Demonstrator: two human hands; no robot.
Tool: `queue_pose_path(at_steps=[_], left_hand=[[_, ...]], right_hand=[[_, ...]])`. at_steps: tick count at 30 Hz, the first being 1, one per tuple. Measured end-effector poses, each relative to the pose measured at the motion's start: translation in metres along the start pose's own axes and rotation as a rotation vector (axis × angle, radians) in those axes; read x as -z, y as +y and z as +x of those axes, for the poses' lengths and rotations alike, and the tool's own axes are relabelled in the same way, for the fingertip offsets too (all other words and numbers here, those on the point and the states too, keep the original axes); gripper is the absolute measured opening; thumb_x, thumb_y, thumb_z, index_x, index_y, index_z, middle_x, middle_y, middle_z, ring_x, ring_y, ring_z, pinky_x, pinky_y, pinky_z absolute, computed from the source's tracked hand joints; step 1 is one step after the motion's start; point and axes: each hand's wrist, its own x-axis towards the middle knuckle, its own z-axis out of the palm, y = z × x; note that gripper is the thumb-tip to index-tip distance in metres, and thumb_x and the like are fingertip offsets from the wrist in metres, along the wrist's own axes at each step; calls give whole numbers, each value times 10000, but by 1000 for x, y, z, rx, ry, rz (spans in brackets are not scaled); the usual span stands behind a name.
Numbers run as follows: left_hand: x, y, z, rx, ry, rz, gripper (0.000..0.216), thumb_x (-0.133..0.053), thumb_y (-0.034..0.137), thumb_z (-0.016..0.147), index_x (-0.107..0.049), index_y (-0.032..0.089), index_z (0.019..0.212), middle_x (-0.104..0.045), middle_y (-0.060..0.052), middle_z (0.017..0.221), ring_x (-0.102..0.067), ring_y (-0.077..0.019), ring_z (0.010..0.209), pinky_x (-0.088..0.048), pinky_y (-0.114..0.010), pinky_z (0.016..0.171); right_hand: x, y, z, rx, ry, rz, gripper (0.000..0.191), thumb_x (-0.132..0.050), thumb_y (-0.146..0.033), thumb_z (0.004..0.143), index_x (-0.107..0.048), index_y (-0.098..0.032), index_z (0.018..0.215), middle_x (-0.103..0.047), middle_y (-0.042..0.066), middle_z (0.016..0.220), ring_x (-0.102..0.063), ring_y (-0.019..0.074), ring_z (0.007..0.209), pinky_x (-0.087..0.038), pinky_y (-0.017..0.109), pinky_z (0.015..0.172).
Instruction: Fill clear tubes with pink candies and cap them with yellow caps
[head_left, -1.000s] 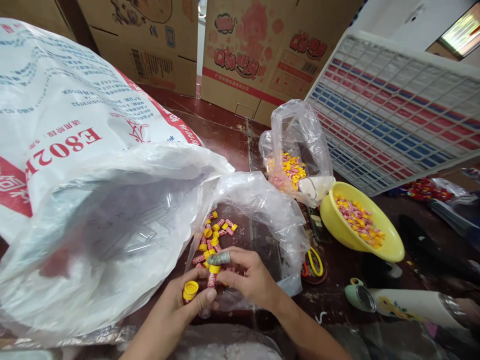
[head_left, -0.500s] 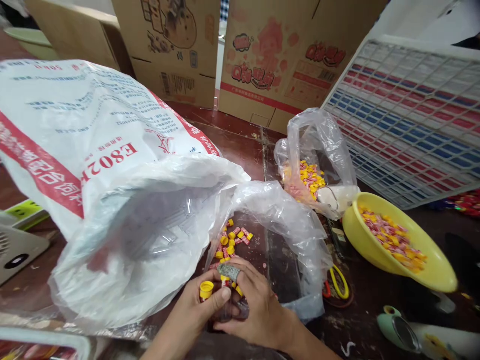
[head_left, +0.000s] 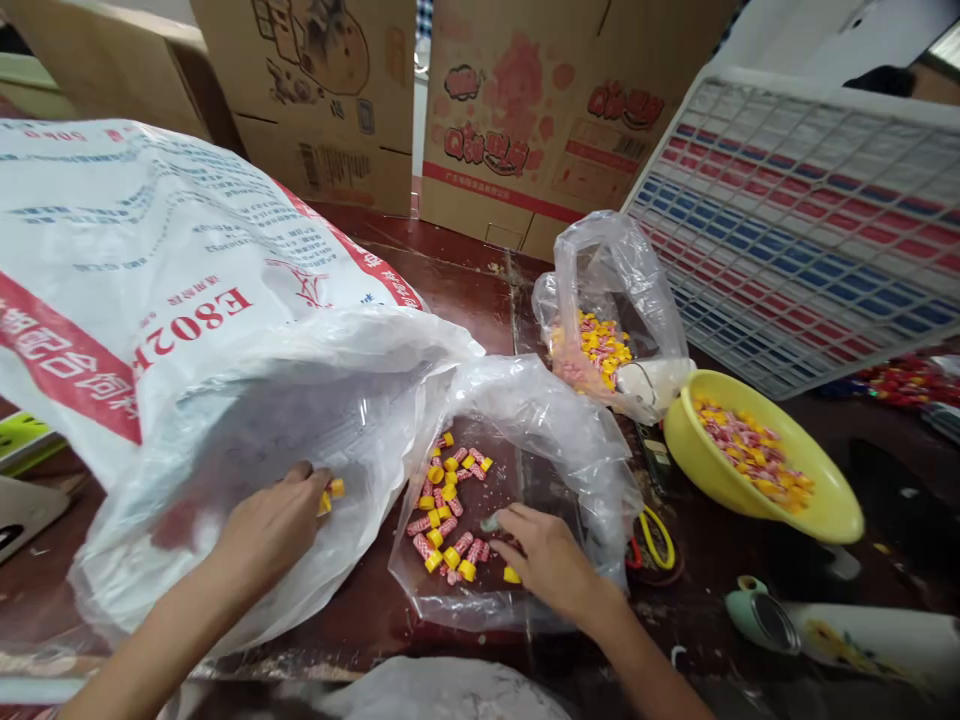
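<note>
My left hand [head_left: 274, 520] is inside the mouth of the white woven sack [head_left: 225, 420], fingers curled round a few small pieces with yellow caps [head_left: 332, 492]. More red-and-white patterned little tubes with yellow caps [head_left: 454, 500] lie loosely piled on a clear plastic bag [head_left: 487, 605] spread over the table. At the right side of this pile is my right hand [head_left: 547, 555], fingers stretched out and apart, with nothing visible in them. A grey-green wrap [head_left: 491, 522] covers one of its fingertips. The inner lining of the sack partly surrounds my left hand.
A yellow bowl [head_left: 840, 510] and another clear bag [head_left: 611, 240] hold more capped pieces to the right. Scissors with a yellow handle [head_left: 658, 540] and a pale flask [head_left: 862, 640] lie nearby. Cardboard boxes [head_left: 510, 120] and a white wire rack [head_left: 787, 230] stand behind.
My hands have parted. The left went leftward into the sack with capped pieces; the right moved right, beside the pile. The view has shifted slightly.
</note>
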Motion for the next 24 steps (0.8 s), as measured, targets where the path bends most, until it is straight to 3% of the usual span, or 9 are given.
queue_pose_path(at_steps=[3,6,9,12,15,17,20,24], left_hand=[[-7,6,-6,-3,-4,69,408,-311,119,934,-696,106,1068,-700,-169,1033,-736,-285,728,-339,-304,540],[-11,7,-8,27,-26,92,435,-287,89,932,-672,96,1135,-711,-170,1082,-747,-300,767,-367,-302,562],[-10,0,-8,78,-51,66,353,-396,142,909,-662,118,1139,-748,-193,1095,-751,-341,820,-419,-333,588],[-4,-7,-15,137,16,-202,345,-487,404,918,-678,156,1063,-785,-165,997,-739,-359,864,-482,-346,630],[3,-2,-31,129,66,-662,505,-641,663,747,-717,212,959,-790,-79,910,-723,-321,855,-533,-313,682],[4,10,-43,75,15,-884,484,-717,658,692,-735,223,904,-770,-41,865,-699,-275,810,-524,-274,662],[-3,38,-57,3,-203,-1165,403,-732,594,755,-721,203,853,-703,-16,778,-614,-193,703,-459,-228,591],[-14,69,-64,-39,-407,-1377,407,-732,570,793,-666,170,827,-561,17,694,-458,-124,623,-360,-208,550]], right_hand=[[-11,-13,-2,-25,-86,-78,91,-723,-236,913,-642,-206,886,-691,30,919,-673,210,853,-499,296,727],[-17,-19,-5,-39,-54,-116,196,-790,-315,870,-643,-197,925,-686,50,996,-664,223,897,-516,316,760],[-20,-19,-8,175,-35,-136,136,-746,-243,910,-634,-206,976,-683,41,1088,-632,210,984,-515,316,832],[-25,-16,-8,374,-59,-180,34,-651,-192,971,-627,-213,983,-697,19,1029,-611,198,952,-511,302,792],[-27,-13,-4,397,1,-149,61,-638,-219,971,-626,-201,913,-687,31,909,-606,207,857,-509,312,727],[-23,-13,-1,318,120,25,77,-647,-223,943,-627,-189,878,-675,48,888,-619,206,832,-517,319,729],[-9,-22,4,93,269,504,43,-640,-226,917,-633,-186,901,-677,35,854,-652,175,776,-539,280,697],[7,-44,10,-41,288,1033,168,-657,-266,918,-643,-199,1072,-739,21,918,-725,168,854,-588,252,756]])
